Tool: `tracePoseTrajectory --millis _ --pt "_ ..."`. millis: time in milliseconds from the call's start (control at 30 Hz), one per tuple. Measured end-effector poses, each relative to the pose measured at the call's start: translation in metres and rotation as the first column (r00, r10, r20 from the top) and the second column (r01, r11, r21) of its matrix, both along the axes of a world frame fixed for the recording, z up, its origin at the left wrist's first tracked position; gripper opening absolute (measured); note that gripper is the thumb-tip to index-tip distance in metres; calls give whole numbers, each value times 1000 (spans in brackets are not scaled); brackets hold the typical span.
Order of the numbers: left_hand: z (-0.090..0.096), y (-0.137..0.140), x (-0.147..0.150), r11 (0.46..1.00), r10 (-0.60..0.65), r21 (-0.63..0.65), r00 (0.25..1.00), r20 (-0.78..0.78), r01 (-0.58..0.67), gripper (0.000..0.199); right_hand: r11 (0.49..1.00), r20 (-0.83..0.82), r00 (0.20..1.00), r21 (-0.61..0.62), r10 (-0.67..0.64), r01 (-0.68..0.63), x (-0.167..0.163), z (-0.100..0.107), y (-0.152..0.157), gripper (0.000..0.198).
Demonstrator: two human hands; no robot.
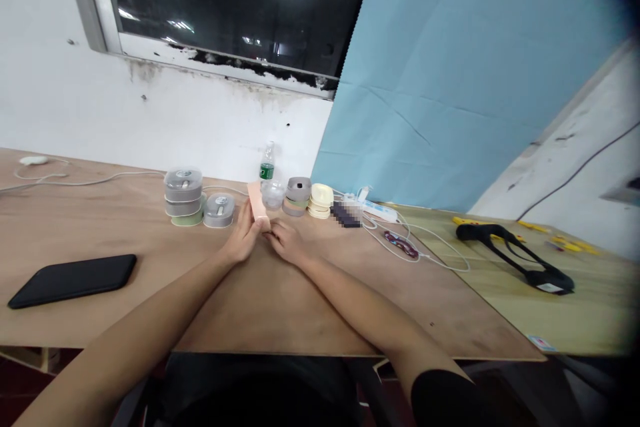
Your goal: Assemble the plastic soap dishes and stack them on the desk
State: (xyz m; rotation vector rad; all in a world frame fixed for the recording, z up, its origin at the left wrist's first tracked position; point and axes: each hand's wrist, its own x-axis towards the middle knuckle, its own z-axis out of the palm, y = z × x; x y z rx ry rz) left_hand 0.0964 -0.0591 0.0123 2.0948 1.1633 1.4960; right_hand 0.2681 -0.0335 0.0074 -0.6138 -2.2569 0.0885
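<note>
A flat peach-coloured strip, perhaps card, stands tilted above the table between my hands. My left hand is closed around its left side, with the thumb lying across the lower part. My right hand has its fingers curled in at the strip's lower end, and the fingertips are partly hidden there. Just behind sits a clear plastic container. To the left of my hands is a round grey lidded box, beside a stack of similar boxes.
Behind my hands are stacked grey lids, cream lids and a green-labelled bottle. A black phone lies left. Right are a power strip, white cables, a purple patterned object and a black headband-like frame.
</note>
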Motion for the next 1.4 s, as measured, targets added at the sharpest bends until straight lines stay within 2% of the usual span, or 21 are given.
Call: tracePoseTrajectory --millis 133,233,333,400,467,633,733,867,967,1033,1100,1167,1267,1400 --pt "-6 3 0 993 -1 -117 1000 3 1 72 977 -133 970 42 -203 210 15 12 17 22" --pt "-14 5 -1 984 -15 -179 1000 -20 11 76 934 -195 928 106 -316 341 31 32 41 27" --pt "-16 5 -3 984 12 -176 995 -98 -29 75 882 -116 894 152 -432 446 49 55 71 32" --pt "-12 4 -7 989 47 -129 983 -178 -71 73 849 -28 865 178 -501 497 60 67 90 34" --pt "-5 4 -12 994 96 -23 964 -247 -105 68 823 58 831 187 -554 536 68 73 105 34" --pt "15 8 -36 952 242 248 933 -266 -176 50 798 193 776 210 -600 564 73 70 124 33" --pt "23 10 -54 883 407 334 893 -192 -331 43 797 219 768 225 -602 561 71 65 126 33" --pt "30 10 -76 707 667 386 740 -85 -593 41 793 154 780 194 -606 578 69 66 124 33" --pt "34 8 -90 592 781 357 624 -34 -722 50 792 72 797 201 -599 577 68 65 113 34" --pt "35 8 -97 548 821 308 571 -17 -778 59 819 23 835 210 -550 533 67 55 100 33" --pt "33 10 -103 525 843 236 538 -10 -818 67 867 4 885 204 -466 455 67 36 82 30" --pt "31 13 -109 518 852 152 523 -6 -842 75 905 13 917 172 -398 390 67 14 64 26" --pt "26 19 -117 584 811 58 585 0 -810 79 970 126 964 97 -236 225 68 -12 43 22" --pt "24 19 -124 677 732 36 678 69 -735 67 959 61 957 34 -282 281 64 -17 32 21"
